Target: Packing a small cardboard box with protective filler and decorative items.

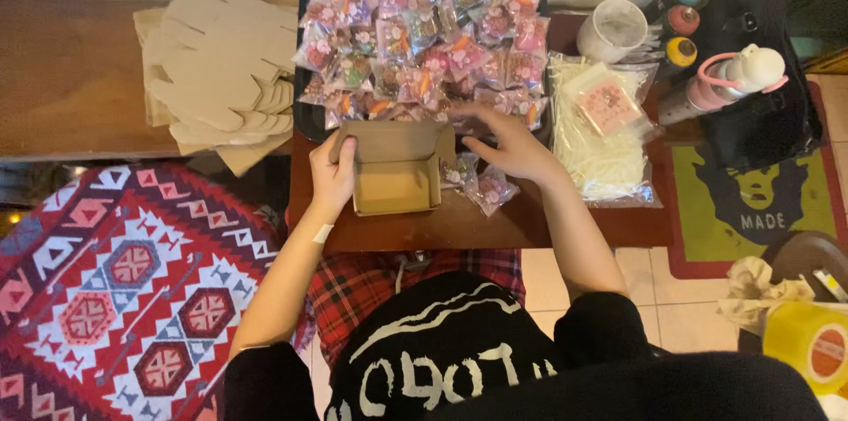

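While the left hand (333, 175) grasps the open cardboard box (394, 168) (its left wall), the right hand (512, 145) rests released on wrapped packets (415, 32) in the far tray (305, 116).

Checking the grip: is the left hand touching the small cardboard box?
Touching. The head view shows the left hand gripping the open cardboard box's left wall, thumb over its rim.

Home room – patterned rug (115, 288), tiled floor (618, 297), low wooden table (459, 227) – cottage packing setup.
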